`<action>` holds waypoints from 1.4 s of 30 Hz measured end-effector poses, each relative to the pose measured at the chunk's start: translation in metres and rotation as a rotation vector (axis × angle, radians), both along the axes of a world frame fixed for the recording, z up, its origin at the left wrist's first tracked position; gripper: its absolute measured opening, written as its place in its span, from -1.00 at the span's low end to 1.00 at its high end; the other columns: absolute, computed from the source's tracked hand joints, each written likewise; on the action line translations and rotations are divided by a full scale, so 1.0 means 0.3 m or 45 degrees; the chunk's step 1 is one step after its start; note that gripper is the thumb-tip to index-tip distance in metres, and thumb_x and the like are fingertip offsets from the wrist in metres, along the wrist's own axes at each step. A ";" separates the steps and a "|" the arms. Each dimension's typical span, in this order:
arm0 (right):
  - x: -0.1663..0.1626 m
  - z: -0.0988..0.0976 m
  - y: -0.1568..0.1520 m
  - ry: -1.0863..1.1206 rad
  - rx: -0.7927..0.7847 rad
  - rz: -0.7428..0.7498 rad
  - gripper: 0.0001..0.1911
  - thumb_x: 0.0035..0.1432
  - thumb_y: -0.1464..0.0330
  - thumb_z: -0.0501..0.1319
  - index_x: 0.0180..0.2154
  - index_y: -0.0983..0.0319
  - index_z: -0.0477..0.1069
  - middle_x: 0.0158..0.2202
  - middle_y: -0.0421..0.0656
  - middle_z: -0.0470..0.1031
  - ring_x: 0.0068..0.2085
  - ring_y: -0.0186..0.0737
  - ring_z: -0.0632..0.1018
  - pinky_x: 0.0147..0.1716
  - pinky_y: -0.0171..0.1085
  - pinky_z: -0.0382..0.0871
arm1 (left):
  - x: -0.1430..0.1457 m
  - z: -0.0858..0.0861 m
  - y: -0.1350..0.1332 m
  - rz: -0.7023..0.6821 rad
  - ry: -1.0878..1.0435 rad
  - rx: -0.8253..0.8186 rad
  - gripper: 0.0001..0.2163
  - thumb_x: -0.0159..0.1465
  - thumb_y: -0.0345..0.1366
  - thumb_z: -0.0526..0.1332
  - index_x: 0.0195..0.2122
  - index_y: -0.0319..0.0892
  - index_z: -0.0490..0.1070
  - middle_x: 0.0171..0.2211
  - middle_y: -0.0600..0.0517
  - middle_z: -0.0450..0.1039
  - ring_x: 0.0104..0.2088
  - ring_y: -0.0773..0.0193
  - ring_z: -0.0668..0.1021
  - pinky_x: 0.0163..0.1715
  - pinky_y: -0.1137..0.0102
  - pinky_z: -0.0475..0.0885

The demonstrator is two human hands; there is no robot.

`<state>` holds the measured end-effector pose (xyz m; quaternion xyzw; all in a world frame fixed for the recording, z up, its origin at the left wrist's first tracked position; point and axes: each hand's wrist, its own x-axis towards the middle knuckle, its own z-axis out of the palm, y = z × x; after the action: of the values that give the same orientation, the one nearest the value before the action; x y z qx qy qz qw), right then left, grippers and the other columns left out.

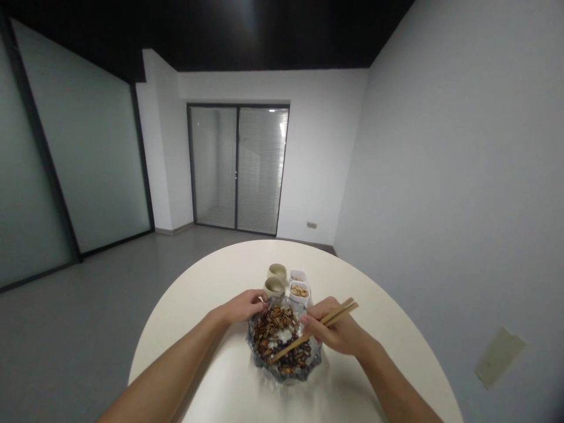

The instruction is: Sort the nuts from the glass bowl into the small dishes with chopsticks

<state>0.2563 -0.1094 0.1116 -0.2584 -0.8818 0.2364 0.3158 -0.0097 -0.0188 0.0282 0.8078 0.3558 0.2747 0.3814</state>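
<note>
1. Chiefly, the risk sits at the glass bowl (286, 376): the bamboo chopsticks (293, 348) lie across its heap of striped sunflower seeds (273, 329), and a hard push could scatter seeds over the jagged rim onto the round white tabletop (207, 288).
2. The right hand (335, 326) is closed around the chopsticks' upper half, with the tips over the bowl's near side. A loose grip could let the sticks cross or slip.
3. The left hand (240, 306) is at the bowl's far-left rim, its fingers (258, 299) curled inward and narrow. Whether they pinch something small, I cannot tell. A careless sideways swing could tip the nearby beige cup (274, 286), which stands just beyond it.
4. A second beige cup (277, 272) stands behind the first; the contents of both are hidden.
5. Beside them, the nearer white square dish (299, 298) holds peanuts (299, 291). The farther white dish (298, 275) holds something pale, too small to identify.
</note>
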 end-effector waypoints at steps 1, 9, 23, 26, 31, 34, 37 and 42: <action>0.004 -0.005 0.005 0.027 -0.022 -0.015 -0.46 0.37 0.14 0.06 -0.55 0.28 0.51 -0.71 -0.19 0.37 -0.66 -0.38 0.34 -0.67 -0.41 0.16 | -0.001 -0.003 0.001 -0.003 -0.007 -0.002 -0.75 0.22 -0.15 0.16 -0.26 -0.24 0.46 -0.31 -0.01 0.50 -0.28 0.19 0.48 -0.26 0.40 0.36; 0.052 -0.057 0.065 0.377 -0.003 -0.337 -0.39 0.32 0.00 0.06 -0.55 0.27 0.55 -0.74 -0.18 0.38 -0.68 -0.33 0.38 -0.69 -0.38 0.23 | -0.005 -0.025 0.015 0.000 0.002 0.000 -0.77 0.20 -0.18 0.14 -0.28 -0.24 0.44 -0.36 0.03 0.45 -0.32 0.23 0.45 -0.31 0.43 0.33; 0.022 -0.157 0.139 0.557 0.186 -0.759 -0.45 0.34 0.07 0.07 -0.54 0.26 0.51 -0.66 -0.18 0.41 -0.59 -0.29 0.41 -0.57 -0.32 0.24 | -0.001 -0.019 0.010 0.014 0.004 -0.034 -0.78 0.20 -0.14 0.15 -0.34 -0.22 0.38 -0.45 0.06 0.37 -0.42 0.28 0.39 -0.39 0.43 0.29; 0.019 -0.168 0.152 0.508 0.144 -0.774 -0.45 0.34 0.06 0.07 -0.51 0.27 0.53 -0.65 -0.18 0.42 -0.58 -0.28 0.43 -0.55 -0.32 0.26 | -0.002 -0.022 0.011 0.018 0.013 -0.021 -0.78 0.21 -0.15 0.15 -0.34 -0.22 0.39 -0.45 0.06 0.38 -0.43 0.28 0.39 -0.38 0.43 0.30; 0.015 -0.152 0.150 0.511 0.089 -0.767 -0.46 0.32 0.05 0.09 -0.49 0.28 0.56 -0.65 -0.19 0.42 -0.57 -0.28 0.43 -0.53 -0.32 0.27 | -0.002 -0.027 0.014 0.015 0.000 -0.023 -0.78 0.20 -0.15 0.16 -0.32 -0.23 0.40 -0.43 0.04 0.40 -0.41 0.27 0.41 -0.37 0.43 0.31; 0.027 -0.123 0.136 0.630 0.066 -0.754 -0.42 0.28 -0.01 0.10 -0.50 0.28 0.56 -0.68 -0.19 0.38 -0.61 -0.30 0.38 -0.59 -0.34 0.23 | -0.001 -0.025 0.013 0.002 -0.009 -0.037 -0.77 0.19 -0.15 0.17 -0.32 -0.23 0.41 -0.42 0.04 0.41 -0.39 0.26 0.42 -0.36 0.43 0.30; 0.057 -0.096 0.126 0.710 -0.003 -0.698 -0.34 0.23 -0.09 0.09 -0.60 0.28 0.52 -0.75 -0.22 0.27 -0.67 -0.34 0.29 -0.67 -0.35 0.14 | -0.001 -0.020 0.011 -0.005 -0.004 -0.029 -0.77 0.19 -0.14 0.16 -0.33 -0.22 0.40 -0.42 0.06 0.40 -0.39 0.26 0.41 -0.36 0.43 0.29; 0.111 -0.074 0.119 0.594 -0.193 -0.561 -0.28 0.17 -0.16 0.10 -0.71 0.27 0.44 -0.79 -0.23 0.19 -0.71 -0.39 0.22 -0.72 -0.38 0.01 | -0.003 -0.026 0.016 -0.005 0.000 -0.011 -0.79 0.20 -0.16 0.16 -0.33 -0.22 0.39 -0.42 0.06 0.39 -0.39 0.27 0.40 -0.38 0.44 0.28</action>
<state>0.2897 -0.0738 0.0895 -0.4045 -0.6885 0.2800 0.5328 -0.0106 -0.0139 0.0205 0.8067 0.3556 0.2724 0.3855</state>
